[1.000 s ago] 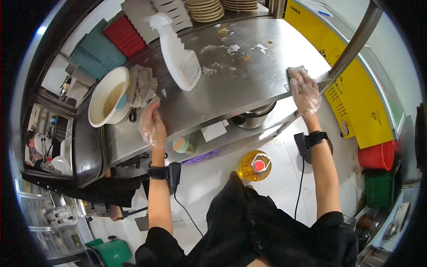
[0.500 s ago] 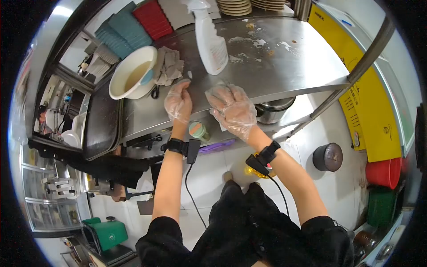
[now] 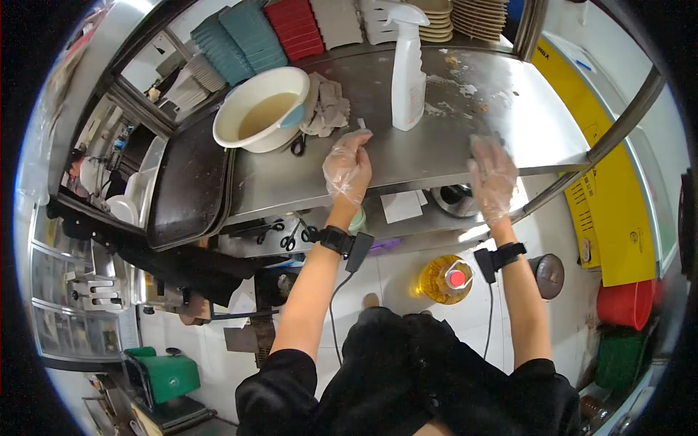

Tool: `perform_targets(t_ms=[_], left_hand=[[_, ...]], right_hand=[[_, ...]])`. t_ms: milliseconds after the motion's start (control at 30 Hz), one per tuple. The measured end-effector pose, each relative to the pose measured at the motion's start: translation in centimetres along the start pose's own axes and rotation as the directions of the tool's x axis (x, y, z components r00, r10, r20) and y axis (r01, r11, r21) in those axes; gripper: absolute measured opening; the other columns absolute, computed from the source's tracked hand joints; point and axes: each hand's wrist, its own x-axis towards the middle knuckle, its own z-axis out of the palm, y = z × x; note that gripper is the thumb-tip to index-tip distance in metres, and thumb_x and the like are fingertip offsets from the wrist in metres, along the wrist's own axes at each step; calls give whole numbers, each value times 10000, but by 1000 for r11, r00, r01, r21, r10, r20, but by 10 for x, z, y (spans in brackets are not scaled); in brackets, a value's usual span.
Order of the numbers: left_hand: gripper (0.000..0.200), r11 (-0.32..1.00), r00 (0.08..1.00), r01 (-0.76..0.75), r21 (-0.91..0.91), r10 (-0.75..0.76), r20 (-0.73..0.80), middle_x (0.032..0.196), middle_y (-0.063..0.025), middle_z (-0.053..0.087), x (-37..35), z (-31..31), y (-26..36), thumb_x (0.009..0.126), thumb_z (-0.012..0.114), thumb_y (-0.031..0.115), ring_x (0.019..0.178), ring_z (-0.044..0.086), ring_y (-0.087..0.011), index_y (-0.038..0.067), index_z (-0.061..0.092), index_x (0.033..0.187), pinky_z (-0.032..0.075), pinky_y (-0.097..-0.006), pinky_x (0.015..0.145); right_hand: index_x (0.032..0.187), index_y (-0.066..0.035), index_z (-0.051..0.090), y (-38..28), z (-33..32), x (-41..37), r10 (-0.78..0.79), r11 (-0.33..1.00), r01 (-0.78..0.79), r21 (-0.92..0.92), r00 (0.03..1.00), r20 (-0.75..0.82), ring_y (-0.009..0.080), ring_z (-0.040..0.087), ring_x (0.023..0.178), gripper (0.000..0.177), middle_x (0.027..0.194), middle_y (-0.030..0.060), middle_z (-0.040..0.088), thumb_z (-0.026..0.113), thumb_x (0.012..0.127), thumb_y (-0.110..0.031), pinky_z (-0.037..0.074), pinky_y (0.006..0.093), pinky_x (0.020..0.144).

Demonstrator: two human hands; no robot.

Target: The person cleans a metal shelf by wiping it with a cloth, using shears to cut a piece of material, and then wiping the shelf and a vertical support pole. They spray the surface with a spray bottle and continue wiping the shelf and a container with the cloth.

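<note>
Both hands wear clear plastic gloves. At the front edge of the steel table (image 3: 291, 178), my left hand (image 3: 347, 171) is turned on its side with its fingers curled together; what lies inside them, if anything, is hidden. Just beyond its fingertips lies a small white scrap (image 3: 361, 123). My right hand (image 3: 494, 178) is farther right over the same edge, fingers stretched out and holding nothing. Between and behind the hands, a white spray bottle (image 3: 408, 80) stands upright on the table. White and brownish residue (image 3: 459, 87) marks the steel to its right.
A white basin (image 3: 225, 123) with cloudy liquid stands left, beside a crumpled grey cloth (image 3: 327, 105) and black-handled scissors (image 3: 299, 144). Stacked dishes (image 3: 294, 29) line the back. Dark trays (image 3: 190, 182) rest at the left end. An oil jug (image 3: 445, 280) stands on the floor.
My right hand has moved right, away from my left hand and the spray bottle, with its fingers stretched out. The view has shifted left, bringing the oil jug into fuller sight.
</note>
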Motion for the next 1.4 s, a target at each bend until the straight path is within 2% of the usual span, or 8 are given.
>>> perform_targets(t_ms=[333,400,567,633,900,1100,1367,1400], left_hand=[[256,890,983,174,-421,-179,28,1103,-84,700,-3,-29,-27,937,534,-59,1041,650,-183,49,677,1121,500,-312,943],[224,695,975,143,-704,-223,-21,1152,-119,677,-13,-46,-36,991,489,-16,1102,626,-215,17,663,1128,469,-351,1019],[249,840,980,74,-538,-161,-117,1134,-125,678,-23,-102,-53,950,468,-61,1098,629,-222,-35,651,1116,470,-342,1015],[292,988,991,97,-121,-107,-79,1103,-116,685,-20,-124,-64,907,454,-105,1062,641,-212,-33,662,1099,487,-328,980],[287,995,998,-59,78,61,-18,991,-95,712,-3,-117,-61,871,519,-96,942,667,-219,33,702,1050,502,-326,860],[307,993,997,-30,111,22,76,1022,-110,702,-2,-140,-72,852,517,-92,959,674,-298,81,697,1031,515,-358,856],[181,975,882,219,-31,-211,-421,1016,-109,696,-75,-172,-65,941,507,-59,963,659,-221,-37,665,1026,535,-323,872],[156,927,804,261,-271,-364,-471,1026,-100,692,-87,-166,-67,943,527,-39,957,656,-213,-28,665,1014,539,-327,869]], right_hand=[[1446,-208,475,-126,-22,19,-259,922,195,334,952,161,329,489,1251,591,1451,65,484,572,914,-448,399,438,1073],[1444,-229,477,-120,-32,31,-308,912,217,347,923,230,325,497,1241,594,1435,62,498,590,903,-446,414,427,1063],[1463,-309,441,-114,-19,40,-481,861,411,300,850,214,345,492,1252,663,1433,81,484,638,853,-476,442,414,1064],[1479,-318,410,-129,-11,40,-525,840,458,293,820,225,352,486,1261,684,1437,89,477,635,854,-480,441,420,1069],[1348,-263,483,-241,21,41,-705,672,605,426,700,118,366,446,1321,471,1387,74,494,573,907,-401,399,490,1092],[1499,-331,319,-174,25,35,-648,752,629,199,760,49,297,510,1264,714,1401,26,492,593,858,-488,422,404,1092],[1462,-341,431,-138,3,37,-601,789,530,310,771,211,325,491,1266,790,1391,31,491,731,739,-445,496,419,1019],[1465,-339,418,-149,4,38,-594,795,527,301,778,207,321,521,1226,793,1375,29,505,716,743,-475,497,428,1030]])
